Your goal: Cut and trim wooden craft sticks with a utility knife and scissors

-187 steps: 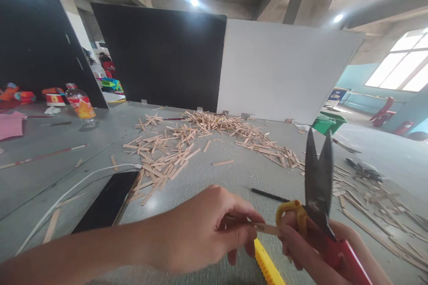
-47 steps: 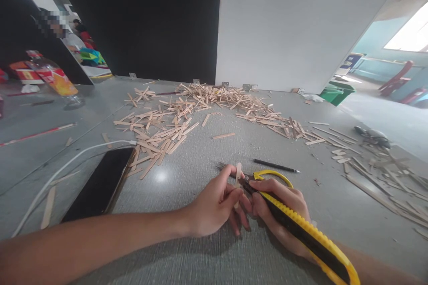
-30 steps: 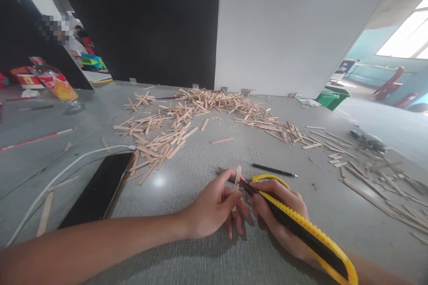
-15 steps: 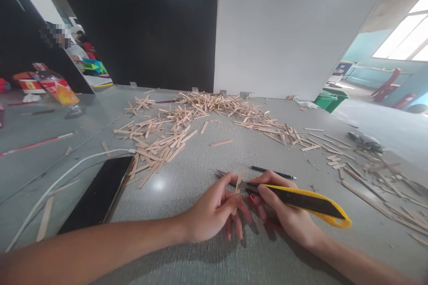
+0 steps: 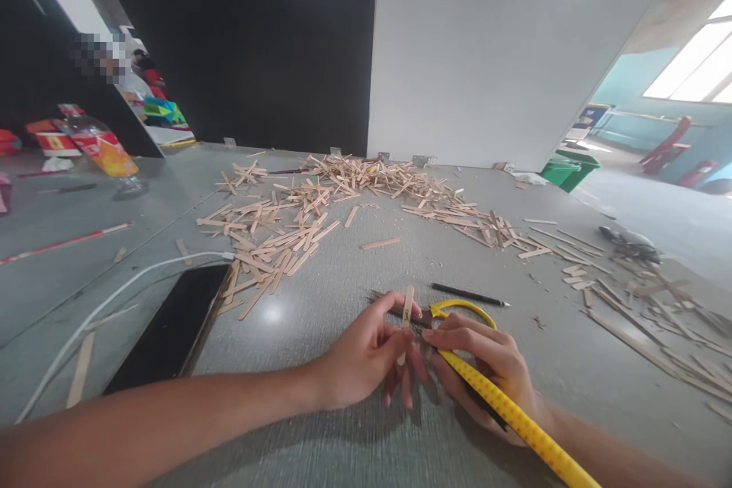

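My left hand [image 5: 360, 366] pinches a small wooden craft stick [image 5: 408, 305] upright between thumb and fingers. A small dark mark shows on the stick. Held in my right hand [image 5: 486, 362] is a yellow-handled cutter [image 5: 518, 413], its long dotted yellow handle slanting toward the lower right. A curved yellow piece arches above my right fingers; I cannot tell whether it belongs to the same tool. Dark metal reaches from there behind the stick and my left fingers. Just beyond my right hand lies a black pen [image 5: 469, 294].
A large heap of craft sticks [image 5: 377, 177] spreads across the grey table. At left are a black phone [image 5: 165, 332], a white cable [image 5: 123, 293] and a drink bottle [image 5: 103, 149]. Wood strips [image 5: 629, 328] lie at right. Upright black and white panels [image 5: 486, 53] stand behind.
The yellow handle has swung down toward the lower right and now shows its dotted edge. A curved yellow piece has come into view. More of the stick shows in my left hand.
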{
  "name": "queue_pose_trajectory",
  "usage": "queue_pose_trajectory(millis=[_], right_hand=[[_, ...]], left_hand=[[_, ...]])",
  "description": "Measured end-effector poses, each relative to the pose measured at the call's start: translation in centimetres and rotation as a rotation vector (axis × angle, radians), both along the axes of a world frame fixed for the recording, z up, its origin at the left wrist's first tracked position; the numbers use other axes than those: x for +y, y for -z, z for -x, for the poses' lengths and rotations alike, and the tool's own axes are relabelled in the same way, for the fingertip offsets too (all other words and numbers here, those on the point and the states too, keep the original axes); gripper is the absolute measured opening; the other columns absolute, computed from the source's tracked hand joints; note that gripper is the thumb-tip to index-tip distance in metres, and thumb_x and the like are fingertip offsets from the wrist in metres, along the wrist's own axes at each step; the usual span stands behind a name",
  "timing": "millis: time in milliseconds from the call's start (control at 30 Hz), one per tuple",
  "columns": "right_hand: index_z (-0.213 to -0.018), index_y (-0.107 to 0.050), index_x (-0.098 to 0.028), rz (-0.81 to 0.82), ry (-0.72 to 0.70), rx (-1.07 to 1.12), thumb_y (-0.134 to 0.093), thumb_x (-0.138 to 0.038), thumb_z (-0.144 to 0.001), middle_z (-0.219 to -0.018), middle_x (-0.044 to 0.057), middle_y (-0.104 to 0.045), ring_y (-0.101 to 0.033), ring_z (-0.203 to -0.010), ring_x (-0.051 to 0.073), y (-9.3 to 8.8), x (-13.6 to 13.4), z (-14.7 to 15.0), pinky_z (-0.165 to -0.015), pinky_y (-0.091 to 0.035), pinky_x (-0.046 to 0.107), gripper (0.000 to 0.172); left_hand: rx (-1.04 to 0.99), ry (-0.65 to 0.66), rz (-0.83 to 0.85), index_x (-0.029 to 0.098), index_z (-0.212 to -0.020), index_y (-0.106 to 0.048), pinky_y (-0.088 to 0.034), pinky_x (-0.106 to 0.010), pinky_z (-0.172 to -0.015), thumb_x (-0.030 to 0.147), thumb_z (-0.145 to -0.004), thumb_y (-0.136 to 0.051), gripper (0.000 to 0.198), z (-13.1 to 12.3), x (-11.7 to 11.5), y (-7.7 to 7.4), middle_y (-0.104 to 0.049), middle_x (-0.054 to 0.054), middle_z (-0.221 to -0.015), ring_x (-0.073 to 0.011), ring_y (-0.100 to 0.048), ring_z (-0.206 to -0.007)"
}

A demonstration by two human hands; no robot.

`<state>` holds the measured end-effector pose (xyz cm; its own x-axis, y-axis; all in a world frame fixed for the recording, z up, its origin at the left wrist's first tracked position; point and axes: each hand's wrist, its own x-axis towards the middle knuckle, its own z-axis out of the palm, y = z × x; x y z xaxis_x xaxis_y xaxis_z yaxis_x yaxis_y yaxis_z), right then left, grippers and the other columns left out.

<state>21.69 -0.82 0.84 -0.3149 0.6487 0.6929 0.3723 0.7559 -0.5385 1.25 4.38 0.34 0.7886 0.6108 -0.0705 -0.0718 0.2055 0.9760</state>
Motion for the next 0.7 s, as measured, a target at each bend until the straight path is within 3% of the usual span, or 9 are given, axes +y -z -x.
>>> queue_pose_trajectory(millis=[133,267,333,500,567,633,700], right_hand=[[-0.12,-0.065,-0.024,-0.021,0.069,0.02,-0.061,-0.009,-0.094,-0.08,0.001,-0.071,-0.067,-0.062,0.015,0.4,-0.5,0.1,-0.058,-0.056,0.026,0.031],[-0.133,-0.061,-0.028,0.144,0.277,0.198,-0.054,-0.021,-0.105,-0.079,-0.003,-0.07,-0.058,-0.048,0.009,1.4,-0.5,0.1,-0.045,-0.049,0.019,0.03],[-0.127,-0.064,-0.029,0.207,0.325,0.186,-0.054,-0.024,-0.107,-0.073,-0.005,-0.069,-0.057,-0.046,0.009,1.5,-0.3,0.1,-0.044,-0.048,0.019,0.023],[-0.11,-0.066,-0.026,0.316,0.282,0.153,-0.059,-0.027,-0.105,-0.058,-0.007,-0.059,-0.051,-0.041,0.011,1.1,0.0,0.2,-0.041,-0.042,0.021,0.009],[-0.104,-0.066,-0.024,0.35,0.29,0.171,-0.056,-0.029,-0.105,-0.053,-0.008,-0.055,-0.049,-0.037,0.011,1.0,0.0,0.3,-0.038,-0.039,0.022,0.011],[-0.101,-0.066,-0.024,0.395,0.291,0.182,-0.054,-0.033,-0.106,-0.05,-0.008,-0.052,-0.048,-0.035,0.012,0.9,0.0,0.3,-0.036,-0.038,0.022,0.015],[-0.101,-0.065,-0.024,0.441,0.275,0.192,-0.054,-0.036,-0.106,-0.049,-0.008,-0.051,-0.049,-0.035,0.012,0.9,0.0,0.3,-0.036,-0.038,0.022,0.017]], left_hand=[[0.027,-0.025,-0.021,0.022,-0.125,-0.043,-0.044,-0.016,-0.038,0.061,-0.104,-0.055,0.046,0.0,0.0,0.0,-0.073,-0.003,-0.082,-0.0109,-0.062,-0.045],[0.081,-0.025,-0.077,0.019,-0.125,-0.054,-0.041,-0.015,-0.038,0.057,-0.106,-0.053,0.043,0.0,-0.1,-0.2,-0.071,-0.002,-0.077,-0.0093,-0.058,-0.043],[0.113,-0.01,-0.128,0.017,-0.119,-0.063,-0.041,-0.016,-0.04,0.055,-0.106,-0.053,0.042,0.1,-0.3,-0.3,-0.069,-0.002,-0.074,-0.0081,-0.055,-0.042],[0.194,-0.019,-0.308,0.016,-0.108,-0.073,-0.04,-0.019,-0.043,0.046,-0.11,-0.047,0.04,0.2,-0.8,-0.5,-0.065,0.0,-0.069,-0.0086,-0.051,-0.043],[0.217,-0.079,-0.418,0.017,-0.112,-0.074,-0.046,-0.022,-0.052,0.04,-0.11,-0.049,0.034,0.3,-1.0,-0.6,-0.069,-0.002,-0.074,-0.0122,-0.059,-0.052],[0.221,-0.139,-0.541,0.019,-0.123,-0.072,-0.054,-0.028,-0.07,0.032,-0.109,-0.052,0.028,0.4,-1.2,-0.5,-0.076,-0.007,-0.094,-0.0178,-0.07,-0.074],[0.213,-0.167,-0.644,0.022,-0.132,-0.069,-0.054,-0.034,-0.09,0.026,-0.109,-0.051,0.029,0.5,-1.3,-0.4,-0.077,-0.009,-0.118,-0.0222,-0.073,-0.1]])
